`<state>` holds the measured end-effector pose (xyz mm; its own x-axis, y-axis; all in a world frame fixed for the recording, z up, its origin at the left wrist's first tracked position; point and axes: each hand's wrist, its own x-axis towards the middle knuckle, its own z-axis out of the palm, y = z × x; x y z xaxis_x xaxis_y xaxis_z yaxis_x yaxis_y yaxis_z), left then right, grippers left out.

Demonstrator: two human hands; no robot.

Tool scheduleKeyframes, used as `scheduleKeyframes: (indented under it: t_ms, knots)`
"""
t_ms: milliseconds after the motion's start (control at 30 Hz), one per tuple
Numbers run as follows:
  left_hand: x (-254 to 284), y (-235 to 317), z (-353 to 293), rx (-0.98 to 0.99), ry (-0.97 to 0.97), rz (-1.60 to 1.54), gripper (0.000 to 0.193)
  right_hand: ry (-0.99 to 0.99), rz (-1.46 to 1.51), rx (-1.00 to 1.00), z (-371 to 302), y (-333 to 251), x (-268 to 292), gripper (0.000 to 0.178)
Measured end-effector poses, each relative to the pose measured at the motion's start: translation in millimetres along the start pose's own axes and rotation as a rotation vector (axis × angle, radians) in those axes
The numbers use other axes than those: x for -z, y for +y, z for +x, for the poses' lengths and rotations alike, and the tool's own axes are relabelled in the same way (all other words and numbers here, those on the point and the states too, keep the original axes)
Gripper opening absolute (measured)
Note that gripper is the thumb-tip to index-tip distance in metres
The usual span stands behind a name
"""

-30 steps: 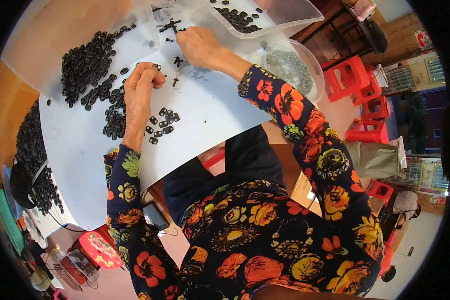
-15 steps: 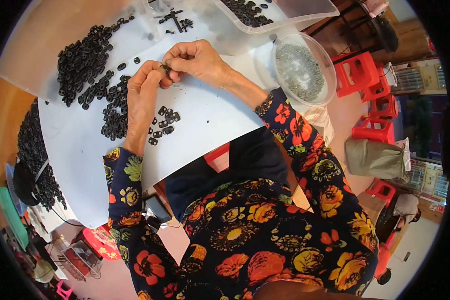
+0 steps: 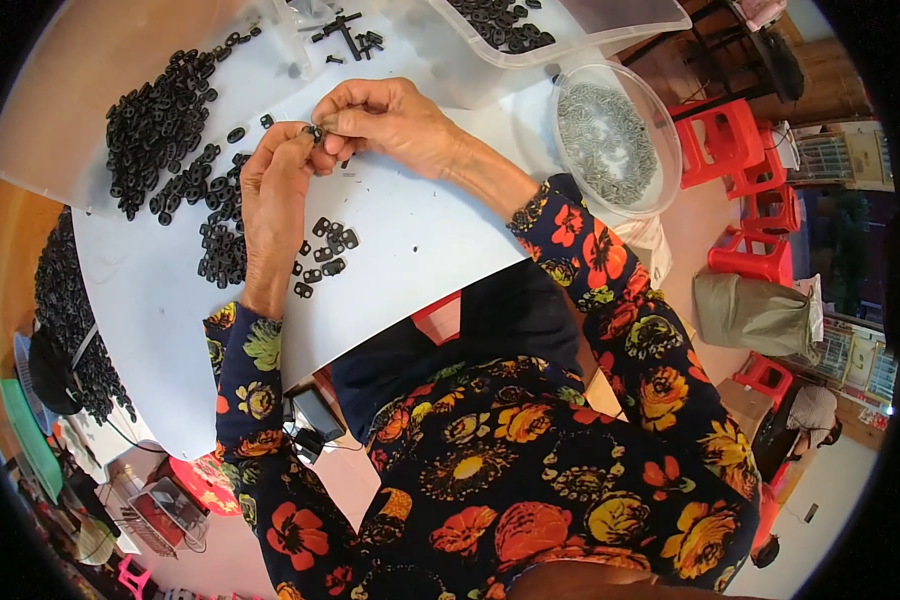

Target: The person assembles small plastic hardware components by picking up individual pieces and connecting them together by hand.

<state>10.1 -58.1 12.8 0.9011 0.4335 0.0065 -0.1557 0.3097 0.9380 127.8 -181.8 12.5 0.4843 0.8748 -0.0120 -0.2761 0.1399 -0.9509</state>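
Note:
Over the white tabletop [image 3: 410,220], my left hand [image 3: 278,185] pinches a small black plastic piece [image 3: 316,133] between thumb and fingers. Meeting it from the right, my right hand [image 3: 395,120] is closed on the same piece; the fingertips hide most of it. Another dark bit shows just under the right fingers. Beside my left wrist lies a small group of black two-holed pieces [image 3: 332,266]. To the left of that hand spreads a cluster of black oval pieces [image 3: 220,252], leading up to a larger heap [image 3: 160,120].
A round clear tub [image 3: 678,160] of small silvery metal pieces stands at the right. At the back are a clear plastic bin [image 3: 590,48] with black pieces and a black T-shaped part [image 3: 348,35]. Red stools [image 3: 720,145] stand on the floor to the right.
Both hands have shifted slightly left, still together at the small black piece. The fingers have turned a little, and more of the piece shows between them.

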Motion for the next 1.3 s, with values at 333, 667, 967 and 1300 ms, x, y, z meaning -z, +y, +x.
scheduleKeyframes:
  t_ms: [333, 667, 967, 1300]
  knots:
    - [18, 4, 12, -0.075, -0.011, -0.106, 0.012, 0.193, -0.015, 0.137, -1, -7, 5, 0.017]
    - [27, 2, 18, -0.089, 0.024, -0.094, 0.015, -0.003, -1.168, 0.518, 18, -14, 8, 0.012]
    - [26, 3, 14, -0.074, 0.021, -0.05, 0.016, -0.285, -1.613, 0.39, 28, -34, -29, 0.005]
    - [16, 1, 8, -0.084, 0.002, -0.069, 0.011, 0.118, -0.732, 0.268, 15, -19, -9, 0.01]
